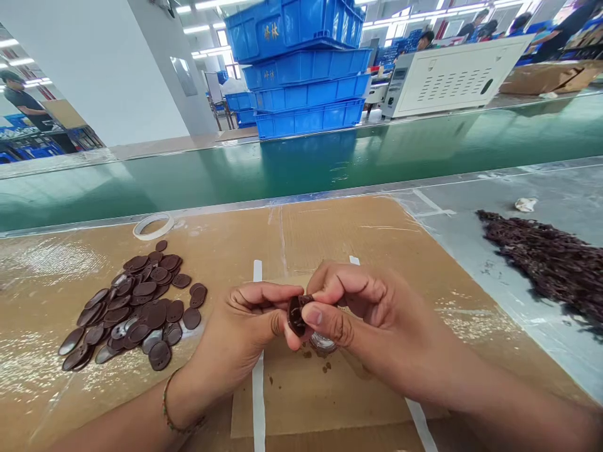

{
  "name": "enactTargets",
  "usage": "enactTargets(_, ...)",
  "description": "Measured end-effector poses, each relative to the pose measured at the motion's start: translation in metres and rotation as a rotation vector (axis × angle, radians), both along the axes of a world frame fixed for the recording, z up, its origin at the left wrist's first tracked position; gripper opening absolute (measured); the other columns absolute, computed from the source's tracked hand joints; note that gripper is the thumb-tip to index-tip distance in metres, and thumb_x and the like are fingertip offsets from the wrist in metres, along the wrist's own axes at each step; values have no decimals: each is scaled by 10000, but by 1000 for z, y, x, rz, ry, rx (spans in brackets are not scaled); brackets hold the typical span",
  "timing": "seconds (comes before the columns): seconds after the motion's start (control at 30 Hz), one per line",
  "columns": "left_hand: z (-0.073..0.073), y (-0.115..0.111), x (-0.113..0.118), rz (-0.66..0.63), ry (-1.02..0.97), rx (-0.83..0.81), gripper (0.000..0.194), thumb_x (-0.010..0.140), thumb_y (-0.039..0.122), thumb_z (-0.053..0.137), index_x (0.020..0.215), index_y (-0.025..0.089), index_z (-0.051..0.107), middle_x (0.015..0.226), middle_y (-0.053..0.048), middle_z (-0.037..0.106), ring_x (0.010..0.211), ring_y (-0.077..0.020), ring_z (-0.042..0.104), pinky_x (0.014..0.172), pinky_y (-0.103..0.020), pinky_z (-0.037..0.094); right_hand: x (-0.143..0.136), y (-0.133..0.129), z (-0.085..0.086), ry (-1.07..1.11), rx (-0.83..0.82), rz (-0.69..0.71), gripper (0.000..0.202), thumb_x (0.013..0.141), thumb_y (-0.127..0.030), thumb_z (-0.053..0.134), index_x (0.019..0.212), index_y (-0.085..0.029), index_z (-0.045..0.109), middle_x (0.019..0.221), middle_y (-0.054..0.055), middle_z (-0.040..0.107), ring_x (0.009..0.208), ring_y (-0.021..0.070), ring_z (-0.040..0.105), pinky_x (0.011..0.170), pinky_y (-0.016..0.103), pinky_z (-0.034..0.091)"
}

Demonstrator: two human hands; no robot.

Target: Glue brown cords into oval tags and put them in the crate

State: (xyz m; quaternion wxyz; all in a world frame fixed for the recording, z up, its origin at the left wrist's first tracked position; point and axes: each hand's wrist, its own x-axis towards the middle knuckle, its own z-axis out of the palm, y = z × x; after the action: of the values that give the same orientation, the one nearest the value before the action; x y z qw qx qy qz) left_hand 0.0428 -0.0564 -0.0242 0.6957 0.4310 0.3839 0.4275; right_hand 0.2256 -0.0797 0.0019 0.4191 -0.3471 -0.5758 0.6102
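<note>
Between my two hands, above the brown board, is a small dark brown oval piece (296,316). My left hand (249,320) pinches it from the left with thumb and fingers. From the right, my right hand (362,307) grips its upper edge between thumb and forefinger; whether these fingertips hold a second small part is hard to make out. Partly hidden under my right hand stands a small round, shiny dish (323,342), with brown specks around it. A heap of flat brown oval pieces (146,301) lies left of my left hand.
A roll of tape (153,226) lies behind the heap. At the right is a pile of dark brown stringy bits (541,263) with a crumpled white scrap (526,204). A green conveyor belt (301,164) crosses behind; blue crates (306,88) and a white machine (456,78) stand beyond, people farther off.
</note>
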Motion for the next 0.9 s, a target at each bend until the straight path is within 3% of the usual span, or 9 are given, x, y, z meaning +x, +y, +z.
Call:
enactTargets(0.3,-5,-1,-3,-10,-8,34,134,699,236,873,818,272,823,547,-1,706,613,-101,670,720,-186,570,-1,1,0,-35,32,-11,424,926,-551,680,727,-201,545,785,30,706,703,177,555,594,314,381)
enactTargets(0.53,-4,0,-3,37,21,35,145,679,266,894,803,248,819,553,-13,706,648,-127,691,732,-218,582,0,1,0,-59,56,-9,318,962,-397,648,734,-196,551,821,41,719,708,179,571,582,315,364)
enactTargets(0.9,0,-2,-1,25,11,13,182,653,291,914,803,255,818,531,-2,694,611,-119,672,718,-223,580,0,2,-3,-77,78,-18,311,980,-349,618,720,-202,535,795,29,695,692,170,541,588,318,346)
